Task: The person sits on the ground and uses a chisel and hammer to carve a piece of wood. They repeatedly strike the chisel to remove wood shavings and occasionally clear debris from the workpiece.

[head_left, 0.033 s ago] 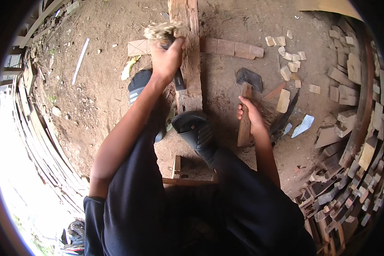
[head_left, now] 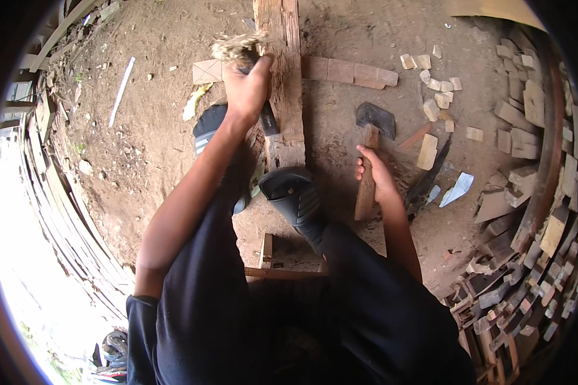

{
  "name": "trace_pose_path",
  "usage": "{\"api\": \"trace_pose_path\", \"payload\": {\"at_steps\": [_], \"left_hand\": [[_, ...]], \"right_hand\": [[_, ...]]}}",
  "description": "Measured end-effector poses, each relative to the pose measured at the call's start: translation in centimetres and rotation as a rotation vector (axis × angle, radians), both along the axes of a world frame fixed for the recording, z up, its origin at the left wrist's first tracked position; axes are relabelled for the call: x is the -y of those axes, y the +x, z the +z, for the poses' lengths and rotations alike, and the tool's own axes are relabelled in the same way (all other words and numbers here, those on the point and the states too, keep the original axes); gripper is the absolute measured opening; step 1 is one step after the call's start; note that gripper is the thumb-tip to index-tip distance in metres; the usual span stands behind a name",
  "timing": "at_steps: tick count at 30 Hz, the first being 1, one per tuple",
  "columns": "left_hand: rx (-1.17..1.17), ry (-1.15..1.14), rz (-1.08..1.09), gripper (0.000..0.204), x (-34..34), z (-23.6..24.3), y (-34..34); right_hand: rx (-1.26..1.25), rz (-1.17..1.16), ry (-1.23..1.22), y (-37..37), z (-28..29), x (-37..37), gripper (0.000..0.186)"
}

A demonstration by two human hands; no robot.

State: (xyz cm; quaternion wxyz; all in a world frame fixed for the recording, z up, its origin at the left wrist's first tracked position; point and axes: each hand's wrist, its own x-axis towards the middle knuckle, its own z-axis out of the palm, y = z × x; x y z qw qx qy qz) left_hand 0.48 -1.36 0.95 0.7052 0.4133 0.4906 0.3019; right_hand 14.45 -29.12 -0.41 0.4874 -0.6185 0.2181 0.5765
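My left hand point(head_left: 246, 91) is closed around a chisel point(head_left: 239, 49) with a frayed, tan, fibrous top that is blurred. A dark bar, seemingly its blade, shows below the fist against a rough wooden beam point(head_left: 286, 77). That beam runs away from me between my feet, and a reddish-brown piece point(head_left: 348, 70) marked with lines crosses it. Where the chisel's tip meets the wood, I cannot tell. On the right, my right hand point(head_left: 381, 174) is wrapped around the wooden handle of a hammer point(head_left: 375, 119), whose broad dark head points away from me.
Small wood offcuts point(head_left: 442, 100) lie scattered on the dirt floor to the right. A heap of wood blocks point(head_left: 523, 141) lines the right edge. My black sandal point(head_left: 291, 192) is beside the beam's near end. A pale strip point(head_left: 121, 92) lies at left, near stacked boards point(head_left: 58, 186).
My left hand and the chisel's top have shifted slightly to the left. The lower end of the hammer's handle has swung a little left; my right hand has barely moved.
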Motion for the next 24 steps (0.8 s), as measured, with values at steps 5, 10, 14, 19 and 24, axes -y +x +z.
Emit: {"api": "trace_pose_path", "payload": {"at_steps": [5, 10, 14, 19, 24], "left_hand": [[-0.010, 0.046, 0.045, 0.032, -0.3, -0.4, 0.0], [-0.040, 0.069, 0.036, 0.029, -0.9, -0.7, 0.0], [-0.018, 0.056, 0.064, 0.028, -1.1, -1.0, -0.2], [-0.030, 0.057, 0.000, 0.029, -0.9, -0.6, 0.1], [-0.041, 0.092, -0.041, 0.031, -1.0, -0.8, 0.3]], "right_hand": [[0.016, 0.012, 0.002, -0.6, -1.0, -0.4, 0.026], [0.003, 0.028, 0.073, -0.6, -1.0, 0.7, 0.022], [-0.066, 0.023, 0.046, -1.9, -0.4, 1.9, 0.022], [-0.116, -0.040, 0.043, -3.2, 0.3, 0.9, 0.021], [-0.103, -0.092, 0.052, -5.6, 0.0, 0.4, 0.016]]}}
